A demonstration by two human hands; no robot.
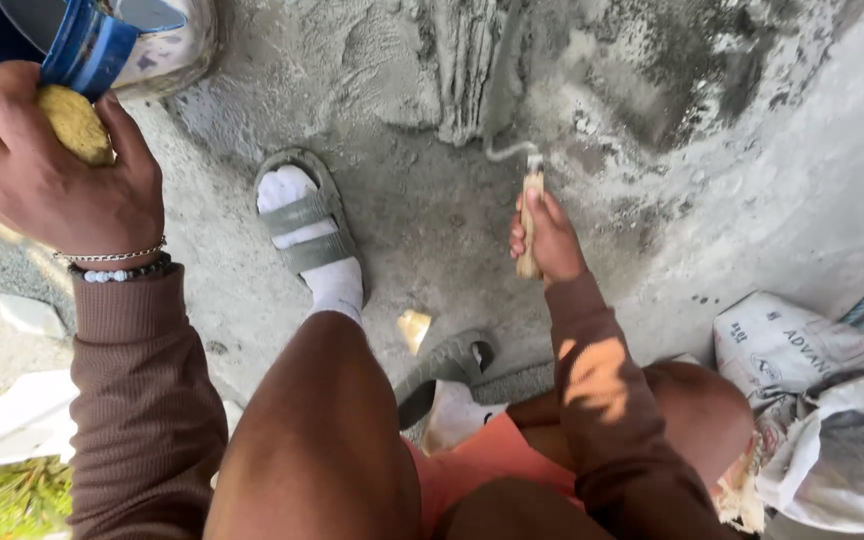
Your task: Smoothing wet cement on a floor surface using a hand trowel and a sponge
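My left hand [47, 175] grips a yellow sponge [74, 122] at the upper left, just below a paint-spattered bucket [127, 40] with a blue band. My right hand [549, 238] is closed around the wooden handle of a trowel [530, 215], whose metal neck curves up to a blade lying against a grey plastered surface [732, 130] with wet, rough cement. Two bracelets circle my left wrist. Both arms wear brown ribbed sleeves.
My feet in white socks and grey-green sandals [307, 225] stand on the cement-covered ground, my bare knees bent below. White cement sacks [812, 400] lie at the right. White scraps and grass [12, 470] sit at the lower left.
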